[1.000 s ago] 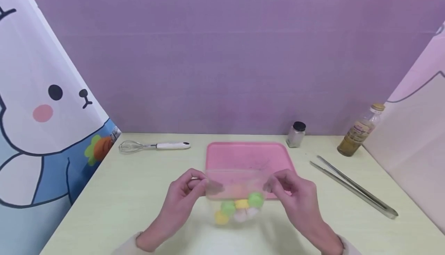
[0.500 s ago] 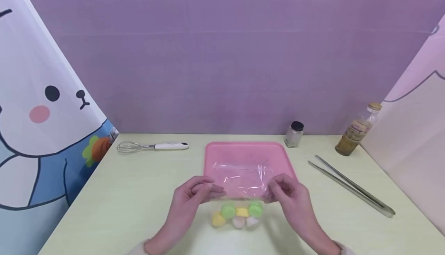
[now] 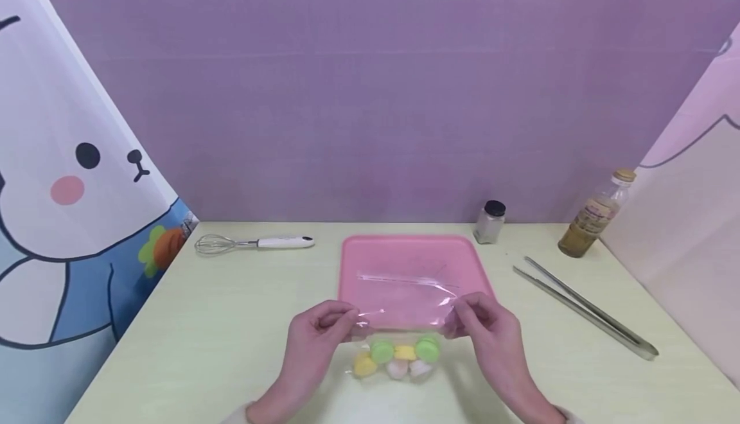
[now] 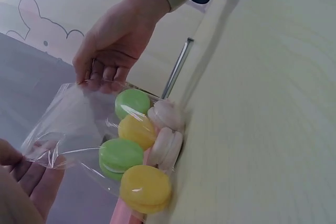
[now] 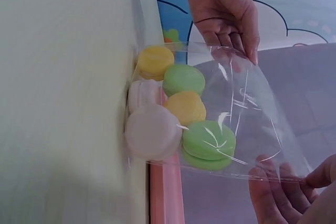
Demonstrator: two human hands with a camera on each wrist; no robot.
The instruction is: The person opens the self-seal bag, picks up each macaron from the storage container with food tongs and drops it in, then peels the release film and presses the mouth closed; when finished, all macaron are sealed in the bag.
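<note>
A clear plastic bag [image 5: 247, 93] with macarons inside is stretched between my two hands. At its left edge my left hand [image 3: 315, 344] pinches the film between thumb and fingers, while my right hand [image 3: 491, 337] pinches the opposite edge. Two green macarons [image 5: 209, 142], two yellow macarons [image 4: 146, 187] and two pale pinkish-white macarons [image 5: 153, 131] lie together in the bag's bottom. In the wrist views that bottom end sits at or just above the tabletop; whether it touches cannot be told. The bag's upper part overlaps the pink tray [image 3: 405, 250] in the head view.
Back left on the table [image 3: 231, 321] lies a whisk [image 3: 286, 243]. A small black-capped jar [image 3: 489, 223] stands behind the tray's right corner. Farther right are a bottle of brownish liquid [image 3: 595, 218] and metal tongs [image 3: 590, 311]. A purple wall [image 3: 370, 90] rises behind.
Both hands have come lower and slightly nearer my body, still pinching the bag. The bag's top now leans away over the tray. The macarons have barely shifted.
</note>
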